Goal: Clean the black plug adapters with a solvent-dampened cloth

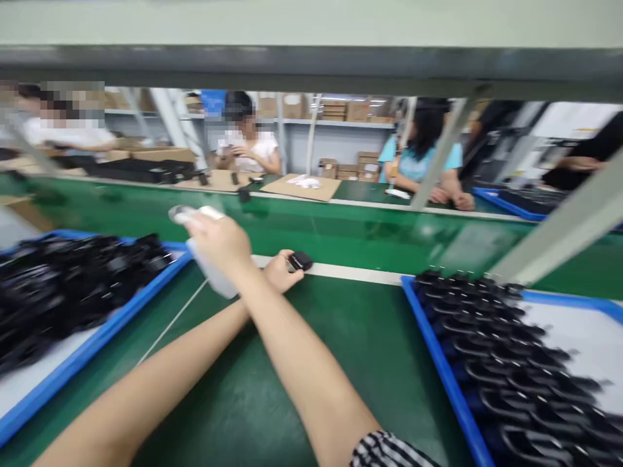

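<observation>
My forearms cross over the green work surface, the right one above the left. With its fingers wrapped round the top, my right hand (221,243) holds a whitish translucent bottle (214,275) on the left side. Motion blurs the bottle's top, so its kind is unclear. Farther right, my left hand (281,272) pinches a small, glossy black block-shaped part (300,261) between thumb and fingers, near the white strip (355,273) at the surface's back edge. The bottle and the black part are apart.
At left, a blue-rimmed tray (102,331) holds a heap of black parts. Another blue-rimmed tray (433,350) at right has rows of curved black parts. A green barrier (341,227) runs behind. Pale posts (555,220) and an overhead beam (311,65) frame the space; co-workers sit beyond.
</observation>
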Action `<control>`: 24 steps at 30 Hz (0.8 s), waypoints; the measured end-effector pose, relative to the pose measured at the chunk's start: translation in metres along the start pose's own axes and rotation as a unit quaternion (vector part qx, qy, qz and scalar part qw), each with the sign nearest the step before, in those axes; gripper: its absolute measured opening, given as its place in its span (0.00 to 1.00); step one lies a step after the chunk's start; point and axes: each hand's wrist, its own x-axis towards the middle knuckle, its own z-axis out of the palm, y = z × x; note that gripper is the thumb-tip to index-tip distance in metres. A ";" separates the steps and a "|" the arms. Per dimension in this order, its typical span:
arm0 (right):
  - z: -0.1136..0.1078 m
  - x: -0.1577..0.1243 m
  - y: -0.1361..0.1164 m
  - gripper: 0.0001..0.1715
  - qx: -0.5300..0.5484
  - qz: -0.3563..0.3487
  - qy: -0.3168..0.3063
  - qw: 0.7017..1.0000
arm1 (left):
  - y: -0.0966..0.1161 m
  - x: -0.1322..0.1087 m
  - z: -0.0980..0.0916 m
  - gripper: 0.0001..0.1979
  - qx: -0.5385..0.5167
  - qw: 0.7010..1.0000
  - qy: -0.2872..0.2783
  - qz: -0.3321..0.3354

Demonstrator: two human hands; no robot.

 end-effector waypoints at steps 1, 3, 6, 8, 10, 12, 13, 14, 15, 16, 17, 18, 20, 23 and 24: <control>0.000 0.001 0.001 0.16 0.008 -0.017 0.020 1.000 | -0.004 -0.019 -0.012 0.19 -0.008 1.000 -0.028 0.005; 0.003 0.003 0.003 0.16 0.018 -0.033 0.028 0.999 | -0.011 -0.062 -0.040 0.18 -0.008 0.997 -0.079 0.001; 0.007 0.005 0.006 0.15 0.032 -0.038 0.043 0.998 | -0.019 -0.124 -0.082 0.19 0.047 0.992 -0.108 -0.036; 0.008 0.004 0.007 0.15 0.041 -0.040 0.054 0.997 | -0.026 -0.154 -0.103 0.20 0.093 0.991 -0.086 -0.046; 0.009 0.003 0.007 0.15 0.042 -0.039 0.067 0.996 | -0.035 -0.172 -0.115 0.20 0.122 0.991 -0.058 -0.021; 0.009 0.002 0.008 0.16 0.035 -0.038 0.077 0.996 | -0.043 -0.182 -0.118 0.19 0.136 0.990 -0.038 0.003; 0.009 0.002 0.009 0.16 0.030 -0.038 0.080 0.996 | -0.045 -0.185 -0.116 0.19 0.132 0.991 -0.035 0.007; 0.009 0.002 0.009 0.16 0.023 -0.038 0.083 0.996 | -0.046 -0.186 -0.114 0.19 0.120 0.992 -0.035 0.003; 0.010 0.002 0.009 0.16 0.015 -0.037 0.084 0.996 | -0.046 -0.187 -0.110 0.20 0.100 0.994 -0.037 -0.008; 0.010 0.001 0.009 0.16 0.006 -0.037 0.084 0.996 | -0.045 -0.187 -0.107 0.22 0.074 0.996 -0.041 -0.027; 0.010 0.001 0.009 0.16 -0.004 -0.038 0.085 0.996 | -0.043 -0.187 -0.103 0.25 0.044 0.997 -0.043 -0.050; 0.011 0.001 0.010 0.16 -0.013 -0.040 0.088 0.995 | -0.041 -0.186 -0.101 0.28 0.011 0.996 -0.046 -0.075; 0.013 0.000 0.010 0.17 -0.031 -0.047 0.104 0.993 | -0.038 -0.184 -0.100 0.36 -0.051 0.990 -0.048 -0.125; 0.016 -0.001 0.012 0.19 -0.044 -0.058 0.128 0.989 | -0.036 -0.178 -0.104 0.34 -0.096 0.980 -0.057 -0.166; 0.017 -0.001 0.013 0.19 -0.045 -0.061 0.129 0.989 | -0.037 -0.175 -0.106 0.30 -0.098 0.979 -0.063 -0.169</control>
